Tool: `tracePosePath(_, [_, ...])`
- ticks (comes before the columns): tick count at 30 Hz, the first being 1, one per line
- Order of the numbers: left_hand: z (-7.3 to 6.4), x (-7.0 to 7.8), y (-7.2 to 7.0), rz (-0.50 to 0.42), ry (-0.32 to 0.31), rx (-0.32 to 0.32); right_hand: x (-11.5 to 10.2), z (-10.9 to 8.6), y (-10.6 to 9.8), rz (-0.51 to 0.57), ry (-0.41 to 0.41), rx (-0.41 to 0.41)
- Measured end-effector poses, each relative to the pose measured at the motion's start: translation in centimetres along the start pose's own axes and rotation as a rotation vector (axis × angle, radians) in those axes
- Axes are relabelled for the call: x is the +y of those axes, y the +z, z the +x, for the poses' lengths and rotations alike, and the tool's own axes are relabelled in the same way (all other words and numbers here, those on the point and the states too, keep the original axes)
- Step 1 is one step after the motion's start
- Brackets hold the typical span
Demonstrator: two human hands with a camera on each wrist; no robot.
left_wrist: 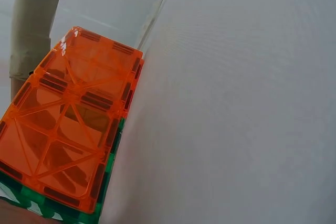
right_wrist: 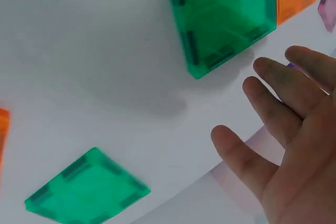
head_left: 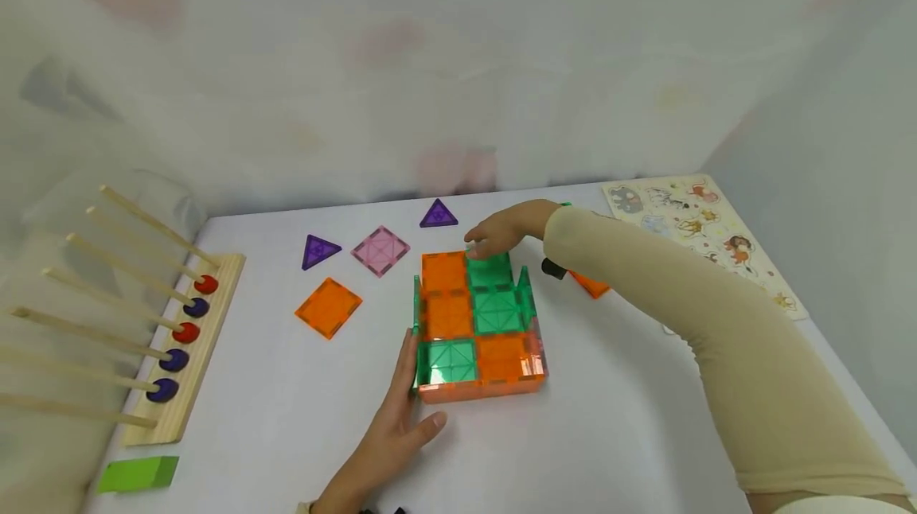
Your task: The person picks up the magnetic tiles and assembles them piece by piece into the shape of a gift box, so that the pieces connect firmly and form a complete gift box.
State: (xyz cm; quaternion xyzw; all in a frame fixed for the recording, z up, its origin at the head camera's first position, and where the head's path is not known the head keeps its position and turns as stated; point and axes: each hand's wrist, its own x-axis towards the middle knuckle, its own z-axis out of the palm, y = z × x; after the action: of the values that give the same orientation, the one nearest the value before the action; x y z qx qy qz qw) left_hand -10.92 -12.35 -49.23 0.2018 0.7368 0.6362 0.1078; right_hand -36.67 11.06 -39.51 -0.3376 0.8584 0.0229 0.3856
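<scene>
Near green tile [head_left: 491, 269]: right hand [head_left: 501, 231], spread | against green wall [head_left: 417, 301]: left hand [head_left: 390, 428], straight-fingered

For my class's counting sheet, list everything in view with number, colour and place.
Floor tiles: 3 orange, 3 green, joined mid-table
Wall tiles: several; green, orange, pink; standing on the floor's left, front, right
Loose orange tiles: 2, orange, one either side
Pink tile: 1, pink, back left
Triangles: 2, purple, towards the back
Loose green tile: 1, green, mostly behind the right arm in the head view
Peg rack: 1, wooden, left
Beads: 2 red, 3 blue visible, on the rack
Block: 1, green, front left
Animal board: 1, pale, back right
Table: 1, white, underneath
Cloth: white, patched, behind
Sleeves: 2, beige, on the arms
Left hand: 1, beside the left wall
Right hand: 1, at the back-right floor tile
</scene>
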Motion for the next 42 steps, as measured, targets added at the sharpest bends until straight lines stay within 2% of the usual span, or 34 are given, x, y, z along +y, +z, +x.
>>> tracePosePath(5, [0.0,0.1,0.0,0.023,0.019,-0.008,-0.8,0.7,0.1,0.072,-0.023,0.005])
tracePosePath(13, [-0.2,0.3,-0.2,0.069,0.012,0.019,-1.7,1.6,-0.1,0.170,-0.074,0.094])
tracePosePath(18, [-0.3,0.3,0.1,0.161,-0.006,0.033,-1.6,1.4,-0.3,0.206,-0.088,0.142])
tracePosePath(22, [-0.3,0.2,0.2,0.213,-0.018,0.042,-1.8,0.4,-1.1,0.233,-0.100,0.173])
tracePosePath(29, [-0.2,0.0,-0.2,0.226,0.001,0.046,-3.0,-2.2,-1.9,0.270,-0.153,0.188])
tracePosePath(38, [0.4,-0.4,-1.0,0.240,-0.051,0.067,-3.6,-3.8,-0.6,0.328,-0.224,0.184])
tracePosePath(40, [0.6,-0.6,-1.0,0.242,-0.047,0.064,-3.2,-4.3,-0.3,0.343,-0.215,0.226])
tracePosePath(42, [0.8,-0.6,-1.1,0.245,-0.033,0.048,-2.4,-4.9,0.1,0.338,-0.180,0.316])
